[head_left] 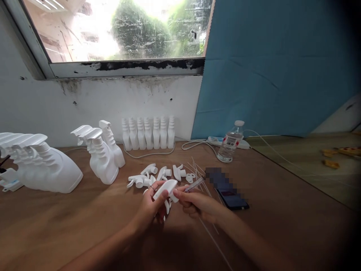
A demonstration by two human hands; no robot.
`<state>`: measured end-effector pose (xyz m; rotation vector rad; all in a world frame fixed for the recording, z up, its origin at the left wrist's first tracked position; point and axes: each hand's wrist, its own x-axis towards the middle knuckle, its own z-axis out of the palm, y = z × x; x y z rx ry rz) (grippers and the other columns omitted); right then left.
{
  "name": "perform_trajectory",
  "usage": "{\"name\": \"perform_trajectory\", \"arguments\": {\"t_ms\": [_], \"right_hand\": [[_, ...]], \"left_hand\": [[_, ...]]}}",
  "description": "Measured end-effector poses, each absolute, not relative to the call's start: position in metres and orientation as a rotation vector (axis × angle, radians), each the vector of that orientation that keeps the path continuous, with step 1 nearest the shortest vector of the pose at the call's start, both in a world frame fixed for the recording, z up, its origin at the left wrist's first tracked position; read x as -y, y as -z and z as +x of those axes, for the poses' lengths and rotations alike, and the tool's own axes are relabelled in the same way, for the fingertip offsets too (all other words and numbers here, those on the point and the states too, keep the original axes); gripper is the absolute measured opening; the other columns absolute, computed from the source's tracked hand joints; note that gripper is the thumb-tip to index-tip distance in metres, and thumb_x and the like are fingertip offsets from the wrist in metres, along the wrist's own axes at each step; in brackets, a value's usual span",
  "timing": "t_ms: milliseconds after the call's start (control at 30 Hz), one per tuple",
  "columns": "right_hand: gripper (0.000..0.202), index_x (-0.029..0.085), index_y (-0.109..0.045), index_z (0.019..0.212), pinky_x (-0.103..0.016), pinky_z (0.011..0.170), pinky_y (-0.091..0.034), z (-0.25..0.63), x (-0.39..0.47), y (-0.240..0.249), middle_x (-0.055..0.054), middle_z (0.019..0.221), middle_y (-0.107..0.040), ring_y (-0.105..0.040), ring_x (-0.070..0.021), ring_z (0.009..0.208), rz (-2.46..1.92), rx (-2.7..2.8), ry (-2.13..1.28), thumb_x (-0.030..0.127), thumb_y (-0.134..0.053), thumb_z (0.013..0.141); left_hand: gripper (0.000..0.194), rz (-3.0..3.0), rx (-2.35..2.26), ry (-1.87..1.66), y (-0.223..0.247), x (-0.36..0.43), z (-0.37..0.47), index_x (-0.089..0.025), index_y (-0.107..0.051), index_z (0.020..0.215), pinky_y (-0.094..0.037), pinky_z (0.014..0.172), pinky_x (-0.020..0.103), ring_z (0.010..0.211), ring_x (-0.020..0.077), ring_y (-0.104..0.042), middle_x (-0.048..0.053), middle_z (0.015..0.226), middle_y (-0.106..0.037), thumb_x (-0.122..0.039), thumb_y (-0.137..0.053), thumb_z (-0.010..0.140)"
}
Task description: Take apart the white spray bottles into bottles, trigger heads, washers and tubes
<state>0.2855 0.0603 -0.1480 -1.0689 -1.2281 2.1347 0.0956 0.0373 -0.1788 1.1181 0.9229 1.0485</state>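
A white trigger spray head [168,188] is gripped in my left hand [153,203], its smooth top facing up. Between the thumb and fingers of my right hand [194,201] is a slim clear tool [195,184], pointing up and to the right; my right thumb is close to the spray head's right end. Several loose white spray heads [163,173] lie just beyond my hands. Beside them are small white rings [190,177] and thin clear tubes [208,229], which run partly under my right hand.
Assembled white spray bottles [56,169] stand at the left, others [103,162] nearer the middle. Several narrow white bottles [148,133] line the wall. A clear water bottle [230,143], a white cable [152,154] and a dark phone [232,197] are also on the brown table [84,233].
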Motion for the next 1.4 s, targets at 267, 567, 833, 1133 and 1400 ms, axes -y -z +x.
{"name": "perform_trajectory", "arguments": {"t_ms": [267, 567, 833, 1133, 1400], "right_hand": [[0.049, 0.018, -0.061, 0.101, -0.020, 0.044, -0.012, 0.312, -0.082, 0.159, 0.009, 0.055, -0.027, -0.021, -0.0050, 0.044, -1.190, 1.333, -1.536, 0.063, -0.058, 0.081], [0.032, 0.020, -0.063, 0.094, -0.035, 0.076, -0.048, 0.341, -0.113, 0.184, -0.009, 0.086, -0.069, -0.066, -0.0239, 0.081, -1.396, 1.619, -0.549, 0.049, -0.052, 0.088], [0.033, 0.022, -0.061, 0.106, -0.033, 0.077, -0.047, 0.316, -0.083, 0.197, -0.005, 0.085, -0.068, -0.064, -0.0203, 0.081, -1.163, 1.702, -0.448, 0.041, -0.036, 0.099], [0.030, 0.020, -0.066, 0.104, -0.031, 0.072, -0.051, 0.294, -0.074, 0.208, -0.007, 0.090, -0.066, -0.063, -0.0187, 0.080, -0.960, 1.833, -0.299, 0.025, -0.037, 0.098], [0.014, 0.019, -0.056, 0.095, -0.025, 0.059, -0.050, 0.291, -0.092, 0.193, -0.001, 0.077, -0.066, -0.063, -0.0145, 0.063, -1.088, 1.631, -0.375, 0.029, -0.061, 0.087]], "left_hand": [[0.044, 0.881, -0.666, -1.031, 0.196, -0.021, 0.104, -0.017, -0.054, 0.100, -0.053, 0.049, 0.027, 0.055, 0.0159, -0.062, 0.005, 0.074, -0.065, -0.048, -0.072, 0.076], [0.045, 0.697, -0.506, -0.842, 0.215, -0.021, 0.108, -0.018, -0.050, 0.092, -0.052, 0.055, 0.026, 0.061, 0.0152, -0.060, 0.003, 0.071, -0.060, -0.045, -0.079, 0.071], [0.041, 0.646, -0.569, -0.921, 0.206, -0.040, 0.097, -0.015, -0.052, 0.091, -0.048, 0.056, 0.027, 0.059, 0.0176, -0.060, 0.004, 0.066, -0.060, -0.053, -0.064, 0.082], [0.038, 0.600, -0.548, -0.868, 0.204, -0.042, 0.095, -0.015, -0.053, 0.094, -0.048, 0.056, 0.027, 0.057, 0.0183, -0.061, 0.004, 0.065, -0.060, -0.052, -0.058, 0.086], [0.046, 0.536, -0.562, -0.765, 0.211, -0.047, 0.093, -0.014, -0.058, 0.089, -0.034, 0.035, 0.021, 0.039, 0.0130, -0.050, 0.001, 0.056, -0.055, -0.060, -0.054, 0.086]]}}
